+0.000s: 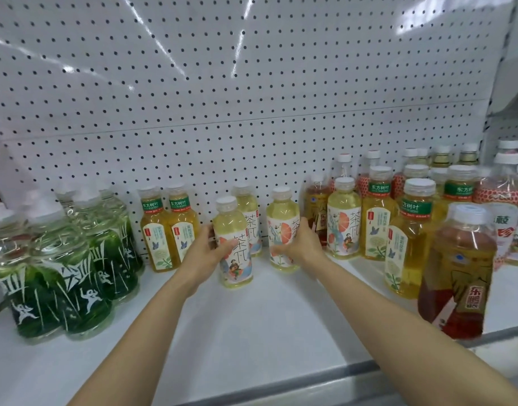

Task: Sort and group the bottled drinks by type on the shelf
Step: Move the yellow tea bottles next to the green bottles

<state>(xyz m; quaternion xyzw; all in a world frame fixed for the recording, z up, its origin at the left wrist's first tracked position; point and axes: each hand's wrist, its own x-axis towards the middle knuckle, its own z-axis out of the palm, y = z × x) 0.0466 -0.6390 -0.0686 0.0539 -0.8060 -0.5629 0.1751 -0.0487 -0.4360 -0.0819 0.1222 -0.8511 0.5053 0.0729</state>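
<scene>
Head view: two pale-yellow plastic bottles with white illustrated labels and white caps, upright mid-shelf. Left-hand pale bottle (233, 244) gripped by left hand (206, 253), fingers wrapped round its label; right-hand pale bottle (282, 230) clasped by right hand (303, 244). Third matching bottle (247, 218) just behind. White metal shelf (252, 332) backed by white pegboard (222, 83). Green-labelled clear bottles (61, 259) clustered far left; two amber tea bottles with green bands (168, 227) beside them; mixed bottles crowding right, amber-red bottle (460, 271) nearest. Both forearms stretched forward.
</scene>
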